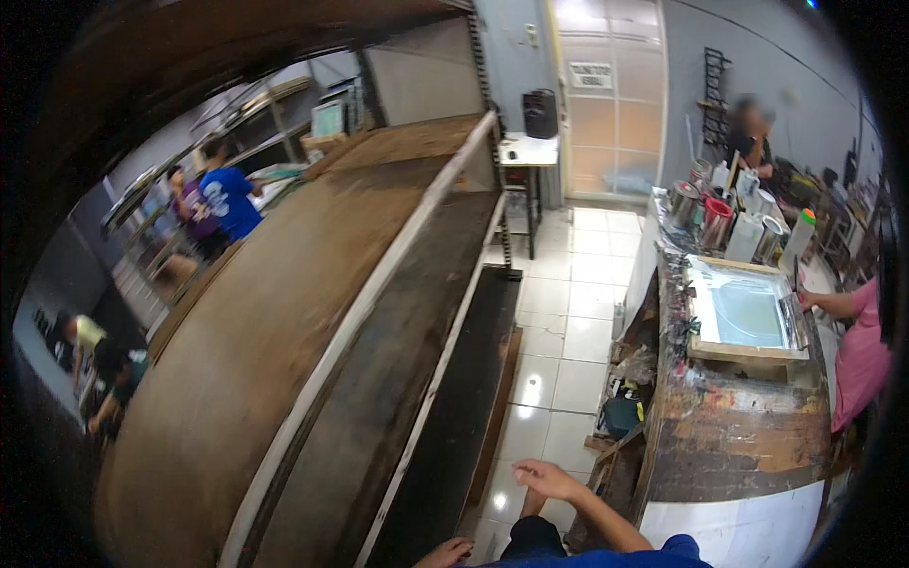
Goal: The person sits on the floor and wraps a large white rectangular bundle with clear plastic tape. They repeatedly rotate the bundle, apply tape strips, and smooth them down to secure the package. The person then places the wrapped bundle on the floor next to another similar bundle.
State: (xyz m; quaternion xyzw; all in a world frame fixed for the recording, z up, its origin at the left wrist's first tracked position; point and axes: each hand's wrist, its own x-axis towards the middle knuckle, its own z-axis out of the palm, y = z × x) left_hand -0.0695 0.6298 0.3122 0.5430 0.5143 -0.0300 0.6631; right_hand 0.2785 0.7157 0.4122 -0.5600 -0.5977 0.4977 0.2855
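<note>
My right hand [548,477] is held over the floor aisle, its fingers loosely stretched toward the left, with nothing in it. Low at the bottom edge, my left hand [449,553] shows only in part beside the shelf. Its fingers look loosely apart and I see nothing in them. Nearest to the left hand is the long brown shelving unit [275,312], with several stacked boards. To the right of my right arm stands a stained worktable [739,426], with a white sheet [734,525] on its near end.
On the worktable lies a wood-framed printing screen [748,352], where a person in pink [860,355] holds its right side. Cans and bottles [715,222] crowd its far end. White floor tiles [578,369] lead to a door [611,104]. Several people are farther off at left.
</note>
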